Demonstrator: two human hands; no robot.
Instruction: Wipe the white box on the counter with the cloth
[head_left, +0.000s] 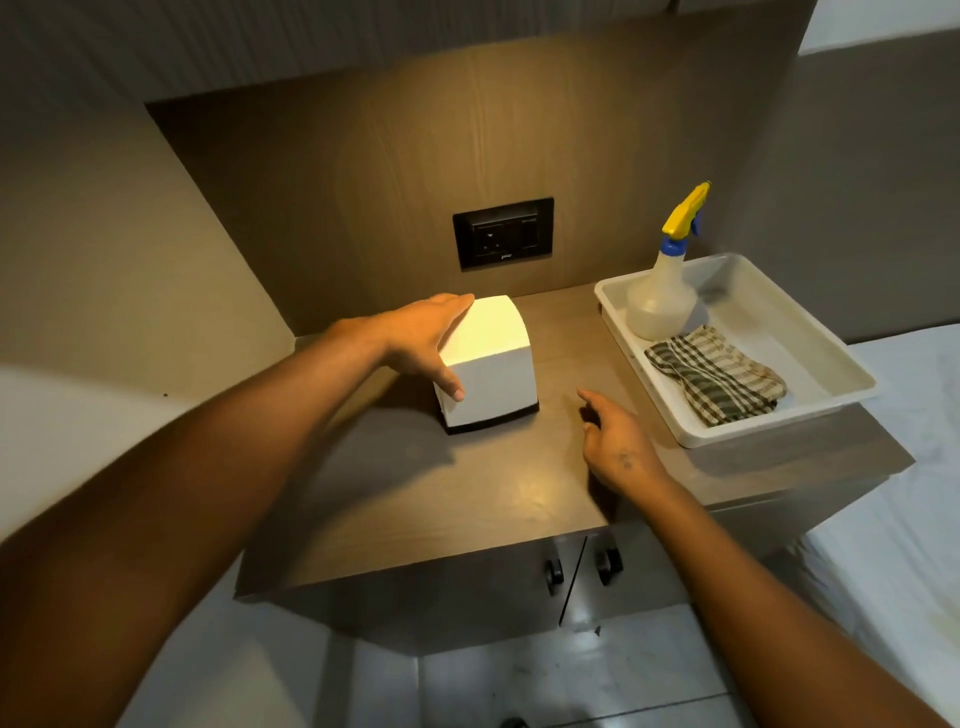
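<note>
The white box (493, 364) with a dark base stands on the brown counter (467, 493), brightly lit on top. My left hand (426, 340) rests against its left side, thumb on the front face and fingers along the top left edge. To the right of the box, my right hand (615, 441) hovers low over the counter with fingers loosely spread, holding nothing. The checked cloth (717, 382) lies folded in the white tray (810, 410) at the right, apart from both hands.
A spray bottle (662, 296) with a yellow and blue head stands in the tray's far corner. A black wall socket (503, 232) sits behind the box. Cabinet doors with dark knobs (605, 564) are below the counter edge. A white bed (909, 493) lies to the right.
</note>
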